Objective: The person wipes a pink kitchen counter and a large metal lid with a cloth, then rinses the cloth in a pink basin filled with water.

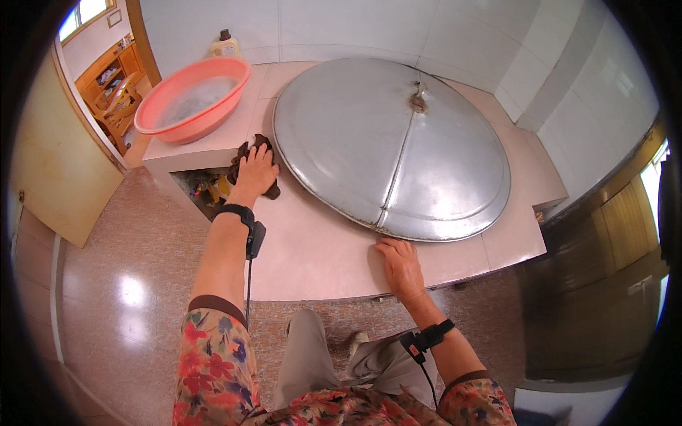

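Observation:
My left hand (256,173) lies spread on a dark cloth (270,186) at the left part of the pink tiled counter (314,255), just above the opening in its side. Right of it, a large round metal lid (346,133) with a seam and a small handle covers much of the counter. My right hand (400,263) rests on the counter by the lid's near rim, fingers slightly bent; I cannot tell whether its fingertips touch the rim. No object shows in it.
A pink plastic basin (229,109) with sudsy water stands on the counter's back left corner. Behind it is a bottle with a brown cap (225,45). Several items lie in the opening below the counter's left edge. A tiled wall (346,26) borders the back; a door (64,154) stands at the left.

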Available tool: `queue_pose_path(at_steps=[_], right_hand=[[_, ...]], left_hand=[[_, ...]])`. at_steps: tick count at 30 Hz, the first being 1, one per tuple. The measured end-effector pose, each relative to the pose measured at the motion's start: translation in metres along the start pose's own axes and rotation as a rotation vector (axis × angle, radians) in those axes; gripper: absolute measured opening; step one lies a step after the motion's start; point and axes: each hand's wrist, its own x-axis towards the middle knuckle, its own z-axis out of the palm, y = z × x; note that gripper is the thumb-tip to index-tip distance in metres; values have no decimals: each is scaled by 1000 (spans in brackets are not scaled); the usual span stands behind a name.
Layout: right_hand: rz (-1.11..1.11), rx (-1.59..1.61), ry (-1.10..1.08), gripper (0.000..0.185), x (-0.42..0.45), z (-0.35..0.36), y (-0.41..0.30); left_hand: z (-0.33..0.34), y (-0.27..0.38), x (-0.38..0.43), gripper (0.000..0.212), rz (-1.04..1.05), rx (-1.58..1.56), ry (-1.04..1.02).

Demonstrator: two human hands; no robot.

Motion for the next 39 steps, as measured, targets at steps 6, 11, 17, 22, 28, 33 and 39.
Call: queue_pose_path(at_steps=[6, 11, 17, 22, 28, 33, 39], right_hand=[[-11, 35, -16, 23, 3, -7, -4], [-18, 32, -15, 26, 3, -8, -4], [-2, 21, 0, 25, 1, -1, 0], [13, -56, -15, 25, -2, 5, 1], [-35, -20, 52, 25, -4, 8, 6], [-11, 33, 99, 24, -5, 6, 6], [18, 46, 95, 23, -6, 8, 8]], left_hand=[[6, -4, 29, 46, -7, 78, 6], [6, -2, 25, 47, 12, 26, -17], [-4, 21, -12, 49, 89, 5, -57], [-14, 55, -60, 46, 200, -8, -37], [-23, 103, -119, 44, 399, -108, -23], [-30, 131, -172, 43, 571, -199, -2], [-44, 121, -220, 39, 599, -234, 16]])
